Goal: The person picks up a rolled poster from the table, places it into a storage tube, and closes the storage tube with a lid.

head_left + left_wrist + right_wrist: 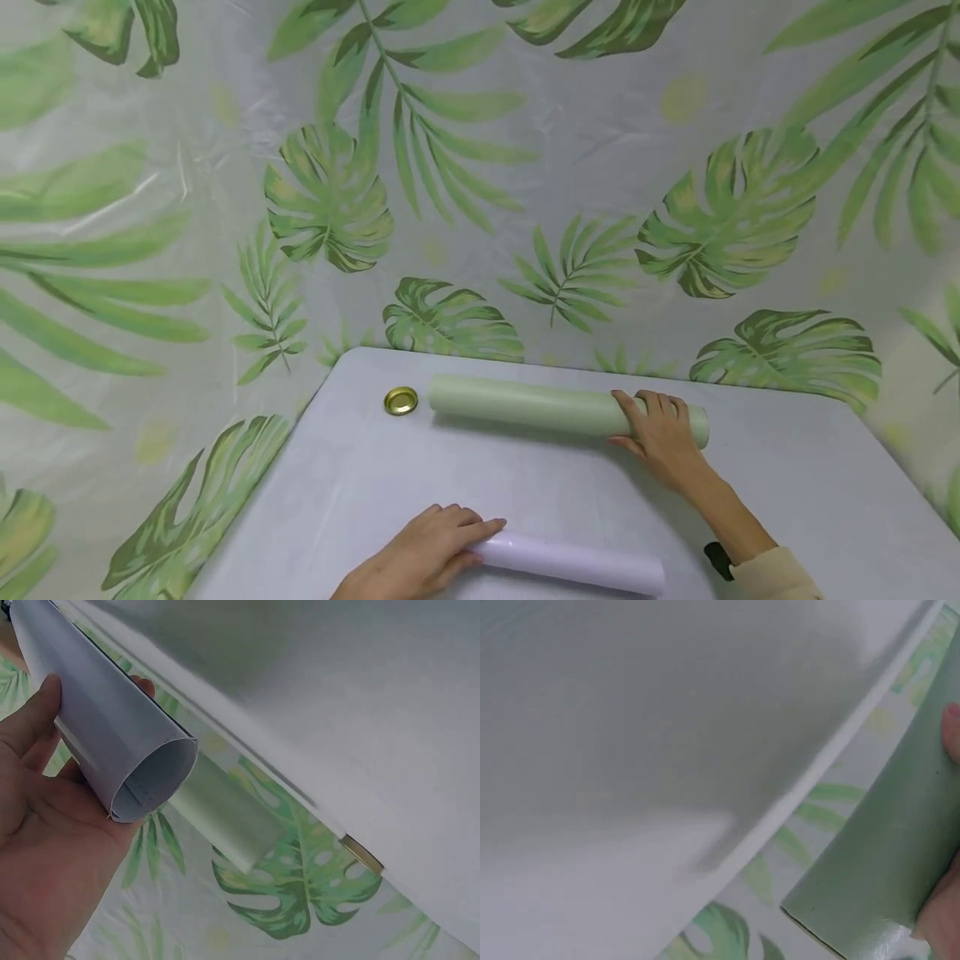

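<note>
Near the front of the table, my left hand [423,550] holds the left end of a pale lilac paper roll [570,564]. In the left wrist view the thumb and fingers curl round this roll [105,705], and its hollow end faces the camera. Farther back, my right hand [663,433] grips a longer, thicker light green roll [517,404] close to its right end. Its thumb lies on the near side, the fingers over the top. Only part of the green roll [885,840] and of that hand shows in the right wrist view.
A small round gold dish or lid [401,401] lies just left of the green roll. The white table [360,475] has rounded back corners. Behind it hangs a sheet [585,142] printed with green leaves. A dark band [718,560] shows at the right wrist.
</note>
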Demonstrator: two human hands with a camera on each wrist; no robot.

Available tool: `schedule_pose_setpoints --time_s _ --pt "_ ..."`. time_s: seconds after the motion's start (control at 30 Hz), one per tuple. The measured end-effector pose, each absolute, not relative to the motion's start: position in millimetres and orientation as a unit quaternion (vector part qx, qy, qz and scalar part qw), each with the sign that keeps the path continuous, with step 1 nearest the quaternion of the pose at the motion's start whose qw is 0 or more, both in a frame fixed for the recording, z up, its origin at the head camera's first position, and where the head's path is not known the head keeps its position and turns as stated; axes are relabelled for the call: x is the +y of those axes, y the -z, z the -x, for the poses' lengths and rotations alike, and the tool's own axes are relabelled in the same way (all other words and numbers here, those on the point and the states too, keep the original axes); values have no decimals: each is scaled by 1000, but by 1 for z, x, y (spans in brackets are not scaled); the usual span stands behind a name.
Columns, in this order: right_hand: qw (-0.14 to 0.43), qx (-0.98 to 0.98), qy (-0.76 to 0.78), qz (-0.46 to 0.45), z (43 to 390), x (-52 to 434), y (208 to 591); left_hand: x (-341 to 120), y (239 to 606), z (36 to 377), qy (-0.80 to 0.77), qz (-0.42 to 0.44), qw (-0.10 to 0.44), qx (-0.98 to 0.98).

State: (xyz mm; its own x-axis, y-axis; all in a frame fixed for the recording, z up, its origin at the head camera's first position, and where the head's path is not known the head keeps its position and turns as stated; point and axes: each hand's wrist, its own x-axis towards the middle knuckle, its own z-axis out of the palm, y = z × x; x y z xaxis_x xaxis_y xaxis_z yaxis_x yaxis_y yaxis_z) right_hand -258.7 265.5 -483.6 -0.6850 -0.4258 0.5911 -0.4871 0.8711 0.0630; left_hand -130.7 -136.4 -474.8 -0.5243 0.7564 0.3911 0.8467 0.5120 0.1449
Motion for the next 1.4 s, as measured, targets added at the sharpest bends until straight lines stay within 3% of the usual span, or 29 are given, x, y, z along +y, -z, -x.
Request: schedule_pose_setpoints --time_s 0.23,0.63,1.0,1.4 --pt "333 -910 -49 -241 241 293 475 -152 467 136 155 441 174 -867" --pt "381 -898 -38 -217 216 326 464 -174 456 145 177 367 108 -907" --pt "434 -875 -7 -212 202 357 456 -204 461 152 178 304 117 -929" --pt "427 -886 -25 -180 184 382 457 -239 457 163 206 243 143 -937"
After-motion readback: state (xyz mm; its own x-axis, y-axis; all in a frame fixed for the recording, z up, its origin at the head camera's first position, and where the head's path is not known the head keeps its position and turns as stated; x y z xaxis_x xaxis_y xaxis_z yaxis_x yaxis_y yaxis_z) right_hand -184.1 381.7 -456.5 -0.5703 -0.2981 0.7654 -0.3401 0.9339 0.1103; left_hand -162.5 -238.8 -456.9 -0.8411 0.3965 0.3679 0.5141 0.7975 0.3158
